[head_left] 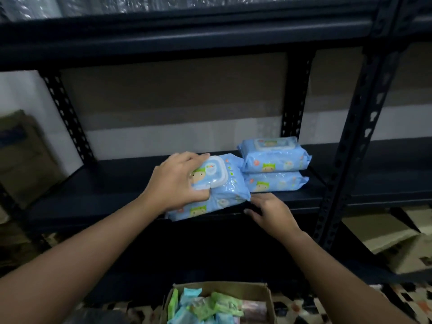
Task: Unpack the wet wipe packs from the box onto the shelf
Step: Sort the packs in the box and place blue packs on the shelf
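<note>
Dark metal shelving (121, 183) with perforated uprights fills the view; a pale wall and brown cardboard panels stand behind the shelf level in use. On that level, toward the right, two blue wet wipe packs form a stack (275, 167), one lying flat on the other, the upper pack's white flip lid facing up. The stack sits just left of the nearer black upright (360, 136).

Just beside the stack, on its left, a second pair of blue wet wipe packs (217, 190) sits at the front edge of the shelf, the upper one tilted. The left hand (177, 181) lies on top of this pair, fingers curled over the upper pack's white lid and thumb pressed against the pack's near side, so the hand grips the pack. The lower pack's front edge overhangs the shelf lip slightly.

The right hand (271, 211) is at the shelf's front edge, just below and right of the held pair. Its fingers are extended and loosely spread, with the fingertips at the lower right corner of the pair; whether they touch the wrapping cannot be told. It holds nothing.

At the bottom of the view, an open cardboard box (266, 300) sits on a patterned floor between the forearms. It contains more packs (205, 305) in blue and green wrappers, lying jumbled.

Further cardboard boxes (397, 239) lie on the floor at the right.
</note>
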